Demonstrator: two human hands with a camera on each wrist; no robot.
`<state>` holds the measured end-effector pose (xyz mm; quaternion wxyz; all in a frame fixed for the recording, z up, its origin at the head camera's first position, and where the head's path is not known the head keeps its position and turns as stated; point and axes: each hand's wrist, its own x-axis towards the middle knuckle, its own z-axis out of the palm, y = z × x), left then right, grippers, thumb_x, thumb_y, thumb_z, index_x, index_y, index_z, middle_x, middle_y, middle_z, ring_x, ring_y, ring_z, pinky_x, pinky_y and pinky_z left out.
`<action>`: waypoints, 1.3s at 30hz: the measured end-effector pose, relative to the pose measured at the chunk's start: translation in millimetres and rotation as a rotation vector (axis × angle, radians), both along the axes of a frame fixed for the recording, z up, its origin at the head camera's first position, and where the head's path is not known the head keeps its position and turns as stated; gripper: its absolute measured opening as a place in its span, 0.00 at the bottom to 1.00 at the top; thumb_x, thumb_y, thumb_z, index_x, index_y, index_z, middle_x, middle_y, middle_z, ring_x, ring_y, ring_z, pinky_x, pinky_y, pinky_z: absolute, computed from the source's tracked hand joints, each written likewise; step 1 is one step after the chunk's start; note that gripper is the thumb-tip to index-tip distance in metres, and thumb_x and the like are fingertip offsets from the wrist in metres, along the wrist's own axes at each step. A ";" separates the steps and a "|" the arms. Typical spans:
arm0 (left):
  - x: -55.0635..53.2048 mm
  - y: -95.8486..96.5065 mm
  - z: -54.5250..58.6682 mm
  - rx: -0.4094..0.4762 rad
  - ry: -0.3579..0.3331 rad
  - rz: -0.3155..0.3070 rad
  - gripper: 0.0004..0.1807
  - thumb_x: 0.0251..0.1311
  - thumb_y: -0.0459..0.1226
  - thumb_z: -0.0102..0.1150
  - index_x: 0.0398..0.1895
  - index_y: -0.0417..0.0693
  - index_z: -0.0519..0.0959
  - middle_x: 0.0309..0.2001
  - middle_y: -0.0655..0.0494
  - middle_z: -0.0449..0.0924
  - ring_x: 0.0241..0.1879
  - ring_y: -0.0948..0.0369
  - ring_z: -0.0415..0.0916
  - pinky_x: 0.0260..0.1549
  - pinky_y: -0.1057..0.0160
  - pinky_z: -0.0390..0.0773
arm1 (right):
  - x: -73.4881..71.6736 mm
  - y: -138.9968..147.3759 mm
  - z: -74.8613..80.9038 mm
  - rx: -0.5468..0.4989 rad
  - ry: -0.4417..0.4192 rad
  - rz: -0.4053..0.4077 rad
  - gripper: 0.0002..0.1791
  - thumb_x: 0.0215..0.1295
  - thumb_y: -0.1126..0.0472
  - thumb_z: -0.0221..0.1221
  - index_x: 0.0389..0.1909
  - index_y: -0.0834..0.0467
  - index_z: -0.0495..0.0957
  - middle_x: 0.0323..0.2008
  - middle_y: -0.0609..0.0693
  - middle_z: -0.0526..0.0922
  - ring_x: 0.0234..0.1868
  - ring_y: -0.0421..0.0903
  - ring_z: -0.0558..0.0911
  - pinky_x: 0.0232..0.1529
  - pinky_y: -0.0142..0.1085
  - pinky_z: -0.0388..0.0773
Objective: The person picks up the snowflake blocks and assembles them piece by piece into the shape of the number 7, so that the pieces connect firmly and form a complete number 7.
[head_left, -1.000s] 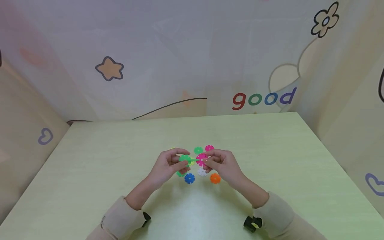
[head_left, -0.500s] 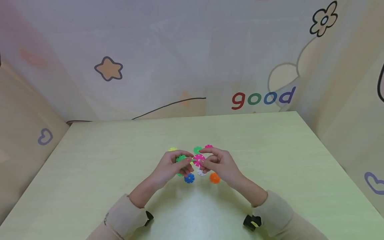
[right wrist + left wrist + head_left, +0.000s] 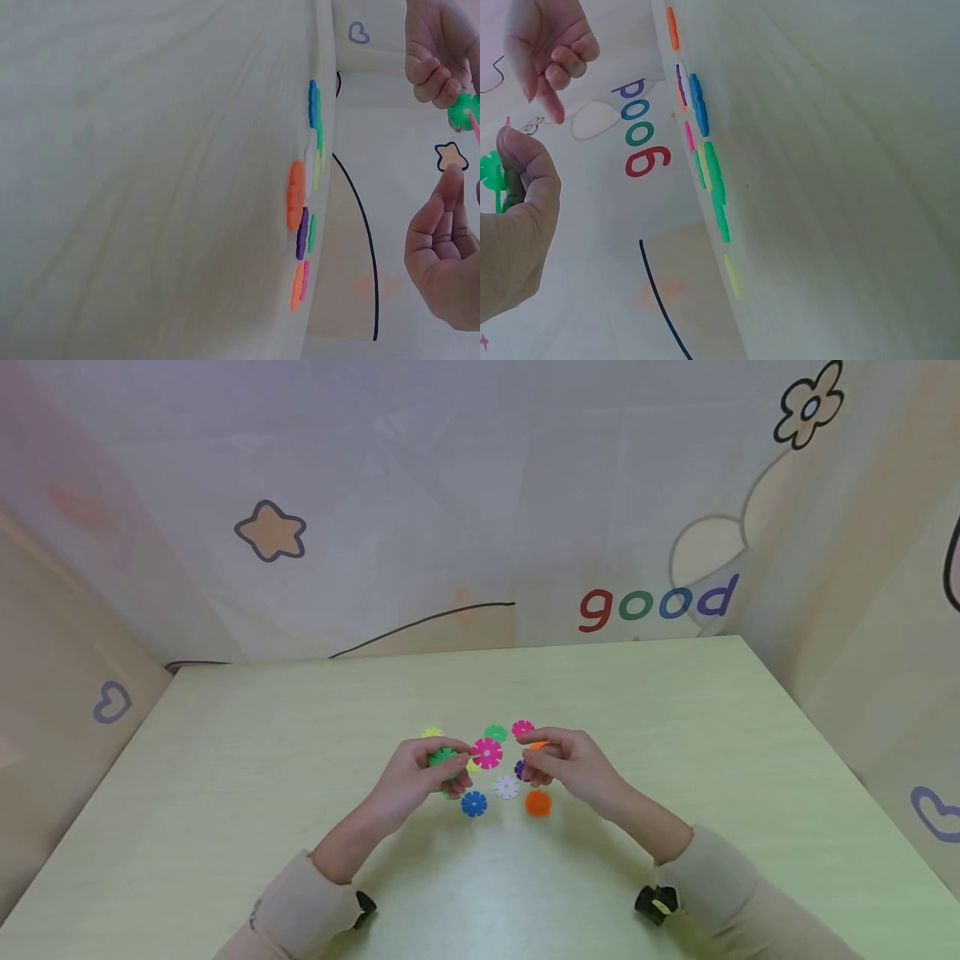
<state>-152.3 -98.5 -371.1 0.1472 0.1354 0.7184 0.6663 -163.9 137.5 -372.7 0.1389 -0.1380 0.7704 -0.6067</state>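
Mid-frame, the left hand (image 3: 415, 777) pinches a flat, notched green disc (image 3: 441, 757) joined to a petal-edged pink disc (image 3: 491, 759), while the right hand (image 3: 575, 766) hovers, fingers loosely bent, over the smooth pale table (image 3: 300, 760).

Angling left forearm (image 3: 356, 837) and right forearm (image 3: 651, 822) inward from either side. Pinching with left hand (image 3: 415, 774), pressing thumb (image 3: 452, 766) toward bent fingers (image 3: 446, 743). Holding right hand (image 3: 581, 768) apart from the left, pointing its forefinger (image 3: 542, 736) inward, curling the lower fingers loosely beneath, parting thumb and forefinger at the tips.
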 end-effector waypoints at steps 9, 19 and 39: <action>1.1 -8.3 0.7 0.006 0.003 -0.006 0.15 0.61 0.34 0.54 0.47 0.32 0.74 0.28 0.47 0.79 0.34 0.38 0.75 0.34 0.62 0.79 | -16.9 10.7 -10.8 0.186 0.048 0.023 0.15 0.57 0.67 0.60 0.46 0.67 0.76 0.26 0.56 0.76 0.29 0.54 0.74 0.31 0.36 0.76; -0.2 -13.1 0.6 0.029 0.009 -0.011 0.16 0.60 0.32 0.55 0.48 0.28 0.73 0.27 0.51 0.80 0.31 0.50 0.78 0.34 0.62 0.79 | -37.9 15.5 -27.6 0.369 0.105 0.073 0.17 0.49 0.67 0.66 0.43 0.62 0.80 0.27 0.51 0.73 0.30 0.47 0.70 0.26 0.33 0.68; -0.3 -15.8 3.7 0.007 -0.001 -0.009 0.18 0.59 0.32 0.56 0.51 0.31 0.72 0.28 0.49 0.81 0.32 0.48 0.79 0.35 0.62 0.79 | -49.1 5.2 -41.7 0.588 0.116 0.071 0.16 0.46 0.65 0.68 0.39 0.56 0.81 0.29 0.47 0.74 0.34 0.46 0.70 0.34 0.36 0.69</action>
